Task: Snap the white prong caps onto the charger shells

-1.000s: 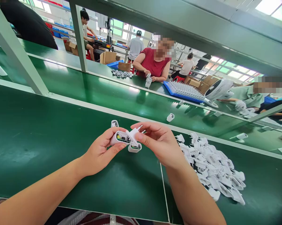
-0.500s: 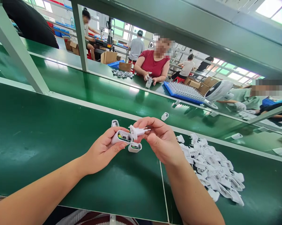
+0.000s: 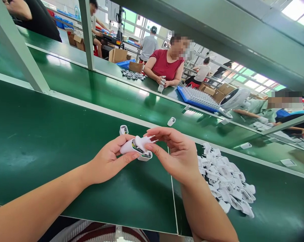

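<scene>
Two light, stiff plastic parts are held just above the counter [image 3: 40, 141]: shell [image 3: 128, 147] is pinched by left hand [image 3: 108, 161], pronged cap [image 3: 141, 142] by right hand [image 3: 178, 156]. Smooth sides are judged the best grip, pins left untouched.

left hand [image 3: 107, 162] and right hand [image 3: 180, 158] bare; forearms [image 3: 40, 201] uncovered; striped garment [image 3: 91, 232], pale and dark red, below

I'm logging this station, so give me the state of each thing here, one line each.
left hand: closed around the charger shell.
charger shell: held, open end showing its board.
right hand: pinching the plug cap.
plug cap: at the shell's mouth, tilted, not seated.
second shell: open, lying beneath the hands.
third shell: open, upright on the belt.
cap pile: loose heap on the belt.
</scene>
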`<move>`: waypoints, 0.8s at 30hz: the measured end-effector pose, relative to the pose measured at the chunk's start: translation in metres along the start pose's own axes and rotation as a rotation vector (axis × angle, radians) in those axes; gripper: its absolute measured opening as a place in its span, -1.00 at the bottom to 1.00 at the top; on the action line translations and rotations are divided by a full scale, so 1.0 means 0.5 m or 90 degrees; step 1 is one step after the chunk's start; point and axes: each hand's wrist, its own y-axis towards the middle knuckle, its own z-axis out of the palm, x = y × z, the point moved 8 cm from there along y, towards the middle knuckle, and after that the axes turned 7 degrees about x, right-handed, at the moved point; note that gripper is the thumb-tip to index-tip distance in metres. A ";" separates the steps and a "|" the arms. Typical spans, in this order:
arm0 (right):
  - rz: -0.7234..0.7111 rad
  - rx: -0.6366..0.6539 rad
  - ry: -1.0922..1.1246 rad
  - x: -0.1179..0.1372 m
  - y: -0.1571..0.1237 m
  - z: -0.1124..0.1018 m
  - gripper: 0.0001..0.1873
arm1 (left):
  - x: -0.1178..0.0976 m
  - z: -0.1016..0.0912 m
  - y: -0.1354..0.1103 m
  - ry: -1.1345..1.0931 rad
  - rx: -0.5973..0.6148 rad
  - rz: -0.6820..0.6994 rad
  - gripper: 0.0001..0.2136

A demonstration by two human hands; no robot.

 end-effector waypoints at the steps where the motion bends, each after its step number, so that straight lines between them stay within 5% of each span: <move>1: -0.001 0.005 -0.002 -0.001 0.000 0.002 -0.67 | -0.002 -0.001 0.000 0.003 -0.002 0.004 -0.74; 17: 0.075 -0.010 0.071 -0.029 -0.001 0.014 -0.76 | -0.021 -0.007 0.000 0.110 -0.020 0.034 -0.75; 24: 0.027 0.002 0.009 -0.007 -0.003 0.016 -0.77 | -0.021 -0.006 0.002 0.116 -0.015 0.049 -0.74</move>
